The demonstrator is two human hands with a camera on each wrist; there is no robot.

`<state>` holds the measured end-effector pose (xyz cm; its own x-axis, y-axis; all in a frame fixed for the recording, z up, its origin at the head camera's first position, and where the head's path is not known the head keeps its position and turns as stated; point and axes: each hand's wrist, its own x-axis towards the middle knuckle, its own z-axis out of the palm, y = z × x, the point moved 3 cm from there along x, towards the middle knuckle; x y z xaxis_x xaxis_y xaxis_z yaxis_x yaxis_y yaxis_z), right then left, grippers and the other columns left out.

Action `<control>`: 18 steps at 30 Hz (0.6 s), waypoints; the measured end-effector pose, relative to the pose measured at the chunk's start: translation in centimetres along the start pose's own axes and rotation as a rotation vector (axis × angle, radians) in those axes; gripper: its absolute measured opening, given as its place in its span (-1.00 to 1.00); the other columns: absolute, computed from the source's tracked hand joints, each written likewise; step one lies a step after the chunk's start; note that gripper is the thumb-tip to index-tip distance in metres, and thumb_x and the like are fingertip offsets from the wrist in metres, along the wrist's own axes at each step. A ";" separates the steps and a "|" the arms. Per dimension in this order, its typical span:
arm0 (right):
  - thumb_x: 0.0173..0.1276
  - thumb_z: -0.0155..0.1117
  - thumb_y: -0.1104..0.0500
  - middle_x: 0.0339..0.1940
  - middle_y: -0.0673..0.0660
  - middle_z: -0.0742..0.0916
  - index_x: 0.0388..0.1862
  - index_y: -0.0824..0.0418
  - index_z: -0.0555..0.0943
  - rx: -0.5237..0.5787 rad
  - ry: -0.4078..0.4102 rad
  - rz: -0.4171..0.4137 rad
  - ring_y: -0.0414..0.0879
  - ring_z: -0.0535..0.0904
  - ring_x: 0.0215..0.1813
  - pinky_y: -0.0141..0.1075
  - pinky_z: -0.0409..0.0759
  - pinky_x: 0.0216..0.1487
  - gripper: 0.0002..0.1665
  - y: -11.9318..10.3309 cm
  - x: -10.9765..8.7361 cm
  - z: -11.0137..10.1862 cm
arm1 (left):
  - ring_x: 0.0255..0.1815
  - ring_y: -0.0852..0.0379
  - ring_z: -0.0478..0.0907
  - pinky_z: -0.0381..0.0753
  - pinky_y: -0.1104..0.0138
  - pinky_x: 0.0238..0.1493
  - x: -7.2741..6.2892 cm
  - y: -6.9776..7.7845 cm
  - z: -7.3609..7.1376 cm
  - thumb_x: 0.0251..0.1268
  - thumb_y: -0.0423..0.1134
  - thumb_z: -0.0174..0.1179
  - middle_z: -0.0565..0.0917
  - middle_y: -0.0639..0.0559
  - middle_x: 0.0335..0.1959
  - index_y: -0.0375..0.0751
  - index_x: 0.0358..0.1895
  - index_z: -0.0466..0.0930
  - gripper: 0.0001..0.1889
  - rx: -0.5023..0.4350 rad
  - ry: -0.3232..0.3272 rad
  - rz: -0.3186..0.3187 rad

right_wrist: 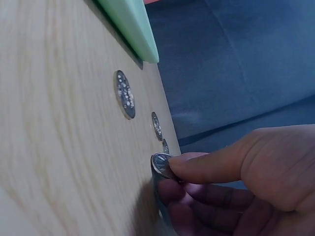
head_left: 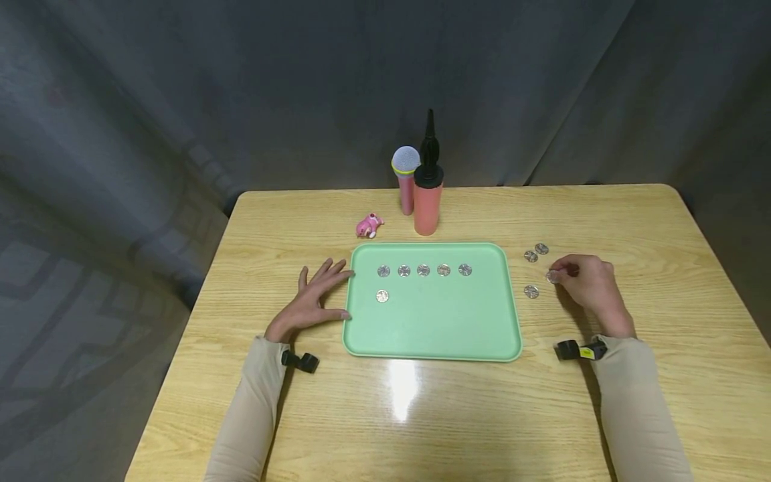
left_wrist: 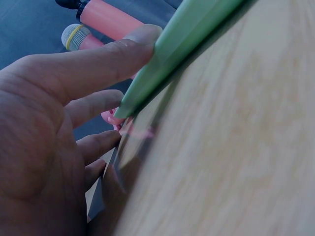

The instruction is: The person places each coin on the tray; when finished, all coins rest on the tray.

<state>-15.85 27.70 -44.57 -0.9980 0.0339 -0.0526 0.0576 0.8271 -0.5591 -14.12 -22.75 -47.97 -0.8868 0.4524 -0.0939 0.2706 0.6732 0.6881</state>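
Between thumb and fingertips my right hand pinches a silver coin, just over the table to the right of the tray. Three more coins lie close by on the wood, one of them a coin nearest the tray's right edge. My left hand has its fingers spread, with thumb and a fingertip touching the left rim of the green tray. Inside the tray, several coins form a row along the back, and a single coin sits below the row's left end.
Behind the tray stand a pink pump with a black nozzle and a pink toy microphone. A small pink figurine lies left of them. A dark curtain hangs beyond the wooden table's back edge.
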 end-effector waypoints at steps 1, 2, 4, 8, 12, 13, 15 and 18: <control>0.36 0.33 0.30 -0.26 0.41 0.78 -0.19 0.42 0.70 0.007 0.002 0.000 0.04 0.64 -0.31 -0.41 0.45 -0.39 -0.84 0.0 0.0 -0.1 | 0.71 -0.19 -0.26 -0.68 -0.26 0.53 0.0 0.0 0.0 0.06 -0.05 0.50 0.08 -0.09 0.66 0.03 0.52 0.28 -0.10 -0.001 0.000 -0.001; 0.36 0.33 0.30 -0.27 0.40 0.78 -0.19 0.41 0.70 0.011 0.004 -0.001 0.00 0.64 -0.33 -0.42 0.46 -0.41 -0.84 0.0 0.0 -0.2 | 0.71 -0.19 -0.26 -0.68 -0.26 0.52 0.0 0.1 0.0 0.06 -0.05 0.50 0.08 -0.09 0.66 0.03 0.52 0.28 -0.10 -0.002 -0.001 -0.001; 0.36 0.33 0.29 -0.28 0.39 0.79 -0.19 0.41 0.71 0.023 0.008 -0.002 -0.07 0.64 -0.37 -0.44 0.47 -0.44 -0.84 0.1 -0.1 -0.3 | 0.71 -0.20 -0.26 -0.68 -0.26 0.52 0.0 0.1 0.0 0.06 -0.04 0.50 0.08 -0.10 0.66 0.03 0.52 0.28 -0.10 -0.003 -0.003 -0.002; 0.36 0.34 0.28 -0.29 0.39 0.79 -0.17 0.41 0.71 0.048 0.009 0.010 -0.21 0.61 -0.41 -0.50 0.48 -0.49 -0.81 0.0 -0.1 -0.7 | 0.71 -0.20 -0.26 -0.68 -0.26 0.52 0.0 0.2 -0.1 0.06 -0.03 0.49 0.08 -0.10 0.66 0.03 0.52 0.28 -0.10 0.000 -0.007 -0.004; 0.38 0.34 0.23 -0.24 0.39 0.80 -0.10 0.39 0.71 0.073 -0.002 0.019 -0.27 0.63 -0.41 -0.54 0.50 -0.46 -0.77 -0.2 -0.2 -0.9 | 0.71 -0.19 -0.26 -0.68 -0.26 0.53 0.1 0.1 -0.1 0.06 -0.03 0.49 0.07 -0.10 0.66 0.03 0.52 0.27 -0.10 0.006 -0.009 -0.005; 0.38 0.34 0.22 -0.22 0.39 0.80 -0.09 0.38 0.71 0.078 -0.004 0.018 -0.30 0.63 -0.41 -0.54 0.50 -0.44 -0.76 -0.4 -0.2 -0.9 | 0.71 -0.19 -0.26 -0.68 -0.26 0.53 0.1 0.1 -0.1 0.06 -0.04 0.49 0.07 -0.10 0.66 0.03 0.52 0.27 -0.09 0.006 -0.009 -0.006; 0.40 0.33 0.20 -0.20 0.39 0.81 -0.08 0.36 0.71 0.090 -0.006 0.012 -0.36 0.61 -0.42 -0.55 0.51 -0.43 -0.75 -0.6 -0.2 -1.1 | 0.71 -0.20 -0.26 -0.68 -0.26 0.52 0.1 0.1 -0.1 0.07 -0.04 0.49 0.07 -0.10 0.66 0.03 0.52 0.27 -0.10 0.007 -0.009 -0.006; 0.41 0.31 0.21 -0.19 0.40 0.80 -0.07 0.37 0.71 0.104 -0.003 0.001 -0.44 0.58 -0.43 -0.56 0.53 -0.44 -0.76 -1.0 -0.2 -1.2 | 0.71 -0.20 -0.26 -0.67 -0.27 0.52 0.1 0.1 -0.1 0.07 -0.04 0.49 0.07 -0.10 0.66 0.03 0.52 0.27 -0.10 0.005 -0.007 -0.005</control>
<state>-15.71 27.51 -42.98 -0.9979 0.0330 -0.0557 0.0611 0.7645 -0.6417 -14.17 -22.71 -47.88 -0.8854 0.4534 -0.1025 0.2683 0.6785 0.6839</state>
